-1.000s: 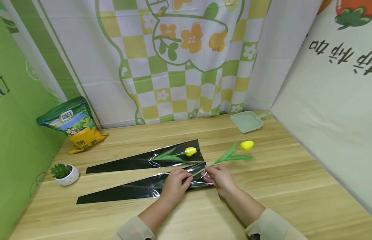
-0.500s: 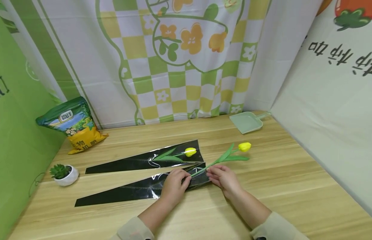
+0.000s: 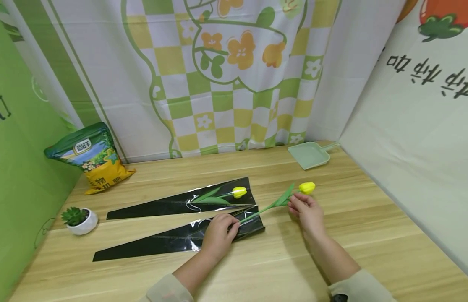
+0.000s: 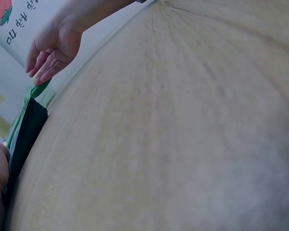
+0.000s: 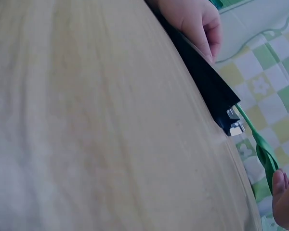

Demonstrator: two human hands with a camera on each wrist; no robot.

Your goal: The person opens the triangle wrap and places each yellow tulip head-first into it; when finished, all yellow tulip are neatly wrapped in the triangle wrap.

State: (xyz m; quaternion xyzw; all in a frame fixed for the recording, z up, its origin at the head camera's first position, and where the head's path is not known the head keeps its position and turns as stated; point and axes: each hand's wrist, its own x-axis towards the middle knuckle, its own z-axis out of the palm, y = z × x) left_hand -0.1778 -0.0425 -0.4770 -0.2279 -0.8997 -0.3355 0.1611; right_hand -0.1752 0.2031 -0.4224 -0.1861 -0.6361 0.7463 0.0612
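Observation:
A yellow tulip (image 3: 307,188) with green leaves and a long stem lies slantwise, its lower stem over the mouth of a black flower sleeve (image 3: 143,247) with a clear front. My left hand (image 3: 218,235) rests on that sleeve and pinches the stem's lower end between thumb and fingers. Just below the bloom, my right hand (image 3: 310,214) holds the tulip by its leaves with the fingertips. Behind lies a second black sleeve (image 3: 143,208), holding another yellow tulip (image 3: 239,192). In the right wrist view the green leaves (image 5: 265,156) meet the right fingertips.
On the wooden table (image 3: 369,251), a potted succulent (image 3: 82,222) stands at the left, with a green and yellow bag (image 3: 101,163) behind it. A pale green dustpan (image 3: 311,155) lies at the back right. Curtain and fabric walls enclose the table.
My right hand has left the sleeve's mouth and moved right and away from me, up to the tulip's leaves. The bloom has shifted slightly left; my left hand stays nearly still.

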